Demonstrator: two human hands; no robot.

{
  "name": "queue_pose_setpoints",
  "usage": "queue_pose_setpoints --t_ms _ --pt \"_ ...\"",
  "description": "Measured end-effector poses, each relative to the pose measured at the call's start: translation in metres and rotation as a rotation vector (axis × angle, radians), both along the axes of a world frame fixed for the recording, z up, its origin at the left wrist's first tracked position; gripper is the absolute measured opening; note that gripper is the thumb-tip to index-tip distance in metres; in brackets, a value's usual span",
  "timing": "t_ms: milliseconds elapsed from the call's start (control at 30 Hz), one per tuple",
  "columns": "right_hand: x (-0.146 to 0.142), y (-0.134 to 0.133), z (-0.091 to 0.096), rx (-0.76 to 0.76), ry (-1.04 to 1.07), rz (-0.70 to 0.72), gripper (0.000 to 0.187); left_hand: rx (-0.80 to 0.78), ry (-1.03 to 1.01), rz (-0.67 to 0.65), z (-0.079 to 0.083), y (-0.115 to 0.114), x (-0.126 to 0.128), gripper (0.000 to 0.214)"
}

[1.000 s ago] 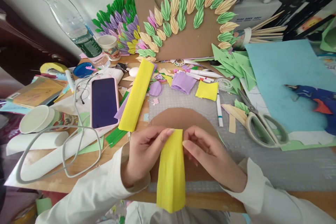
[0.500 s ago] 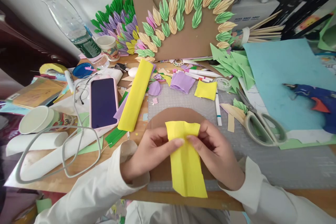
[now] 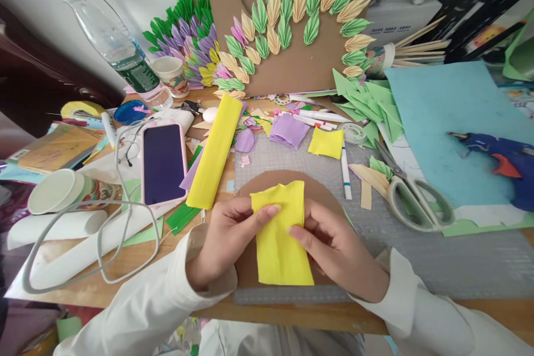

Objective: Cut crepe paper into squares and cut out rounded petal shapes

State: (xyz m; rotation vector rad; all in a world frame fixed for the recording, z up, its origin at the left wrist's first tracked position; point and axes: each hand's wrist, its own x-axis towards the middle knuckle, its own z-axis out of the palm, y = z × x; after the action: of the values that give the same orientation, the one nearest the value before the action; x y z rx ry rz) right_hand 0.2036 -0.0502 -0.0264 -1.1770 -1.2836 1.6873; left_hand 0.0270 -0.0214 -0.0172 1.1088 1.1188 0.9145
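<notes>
Between my two hands is a strip of yellow crepe paper [image 3: 280,250], its long side hanging toward me. My left hand [image 3: 227,239] pinches the upper left edge, thumb on the front face and fingers behind. My right hand [image 3: 340,247] grips the right edge a little lower, its thumb also in front. Beneath them lies a rounded brown cardboard piece [image 3: 254,181] on a grey cutting mat [image 3: 417,267]. A folded yellow crepe strip [image 3: 213,156] rests to the left, and a small yellow square [image 3: 326,143] lies beyond the cardboard beside purple crepe pieces [image 3: 287,130].
On the left are a phone [image 3: 164,164], a white cable [image 3: 102,245], a tipped paper cup [image 3: 56,192] and a bottle [image 3: 133,61]. Scissors [image 3: 411,194] and a glue gun [image 3: 500,150] lie right. Behind stands a cardboard panel [image 3: 308,69] with folded paper leaves.
The yellow strip has shifted up and left and now looks flatter, its lower end nearer the cardboard's edge. My left hand moved slightly left; my right thumb sits lower on the paper.
</notes>
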Motion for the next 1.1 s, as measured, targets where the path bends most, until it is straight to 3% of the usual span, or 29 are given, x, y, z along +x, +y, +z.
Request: queue_pose_setpoints --t_ms 200,400,667,867,1100 --pt "-0.0014 -0.0016 -0.0031 -0.080 0.016 -0.011 0.023 -0.026 0.050 -0.165 -0.0015 0.0014 -0.0009 0.032" --pt "-0.0022 0.0002 -0.0013 -0.117 0.090 0.019 0.021 -0.020 0.086 -0.172 -0.0021 -0.0001 -0.0032 0.036" --pt "-0.0021 -0.0012 -0.0027 -0.033 0.057 -0.035 0.026 -0.053 0.023 -0.160 -0.0010 -0.0032 -0.0005 0.034" --pt "-0.0029 0.0001 0.0014 -0.067 0.058 -0.120 0.023 -0.069 0.049 -0.357 -0.0029 -0.0039 -0.0045 0.033" --pt "0.0000 -0.0016 0.0018 -0.096 0.121 -0.015 0.027 -0.204 -0.052 -0.298 0.0016 -0.0039 -0.0069 0.034"
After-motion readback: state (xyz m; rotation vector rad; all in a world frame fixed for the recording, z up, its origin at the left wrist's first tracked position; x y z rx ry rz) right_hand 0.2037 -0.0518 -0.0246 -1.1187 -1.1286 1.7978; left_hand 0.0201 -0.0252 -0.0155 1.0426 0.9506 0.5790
